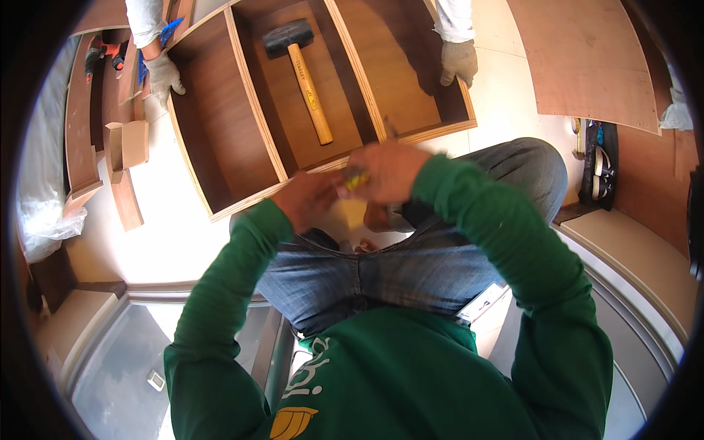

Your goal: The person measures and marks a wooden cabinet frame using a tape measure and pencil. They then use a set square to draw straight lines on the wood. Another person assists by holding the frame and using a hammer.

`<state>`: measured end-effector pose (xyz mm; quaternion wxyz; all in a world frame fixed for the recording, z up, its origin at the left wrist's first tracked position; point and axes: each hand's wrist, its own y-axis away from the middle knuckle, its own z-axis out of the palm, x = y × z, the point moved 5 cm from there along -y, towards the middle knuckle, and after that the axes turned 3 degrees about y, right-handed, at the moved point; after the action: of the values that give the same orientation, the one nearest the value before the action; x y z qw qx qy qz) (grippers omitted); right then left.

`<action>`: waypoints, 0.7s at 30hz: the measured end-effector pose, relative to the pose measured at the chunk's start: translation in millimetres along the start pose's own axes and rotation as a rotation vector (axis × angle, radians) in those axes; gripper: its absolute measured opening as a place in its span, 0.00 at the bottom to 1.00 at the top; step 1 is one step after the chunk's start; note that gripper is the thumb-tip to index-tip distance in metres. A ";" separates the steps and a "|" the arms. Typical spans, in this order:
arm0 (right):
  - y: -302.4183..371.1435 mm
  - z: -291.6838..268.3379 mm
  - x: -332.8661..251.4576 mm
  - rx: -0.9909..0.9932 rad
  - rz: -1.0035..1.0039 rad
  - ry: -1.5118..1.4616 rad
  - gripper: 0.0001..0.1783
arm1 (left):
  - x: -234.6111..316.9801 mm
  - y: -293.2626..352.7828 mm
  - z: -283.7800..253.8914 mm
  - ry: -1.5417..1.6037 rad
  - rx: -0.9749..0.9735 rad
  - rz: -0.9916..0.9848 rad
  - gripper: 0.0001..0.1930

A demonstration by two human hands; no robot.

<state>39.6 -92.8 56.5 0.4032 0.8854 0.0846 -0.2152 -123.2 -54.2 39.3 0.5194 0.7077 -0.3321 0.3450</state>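
In front of me lies a shallow wooden cabinet box (260, 95) with dividers and a pale front edge. My right hand (392, 170) is closed round a small yellow-and-black tool (356, 179), whose kind is blurred. A thin dark tip rises above that hand, perhaps part of the same tool. My left hand (309, 199) is beside it at the box's near edge, its fingers smeared by motion. A rubber mallet (304, 81) with a black head and wooden handle lies in the middle compartment.
Another person's gloved hands (166, 78) hold the box at both sides. Left of it are wooden boards (126, 198), a small open cardboard box (132, 143) and a red-black power drill (116, 56). A curved wooden panel (579, 59) and sandals (601, 172) are at right.
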 end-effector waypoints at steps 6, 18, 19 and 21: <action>-14.1 -27.5 24.6 -0.038 -0.136 0.027 0.23 | -23.9 17.1 71.0 0.116 -0.064 0.082 0.10; -74.9 25.8 152.3 1.167 0.591 -2.292 0.19 | -21.5 -56.7 63.2 -0.283 0.306 0.141 0.15; -76.7 26.9 154.1 1.155 0.571 -2.299 0.19 | -16.6 -58.5 66.3 -0.274 0.361 0.189 0.14; -77.9 23.2 157.3 1.141 0.529 -2.307 0.20 | -12.3 -61.6 68.8 -0.244 0.431 0.248 0.14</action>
<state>147.6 -62.5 -80.5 -0.1558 0.2283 -0.5836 -0.7636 -69.0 -104.3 -17.4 0.2669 0.7921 -0.3955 0.3808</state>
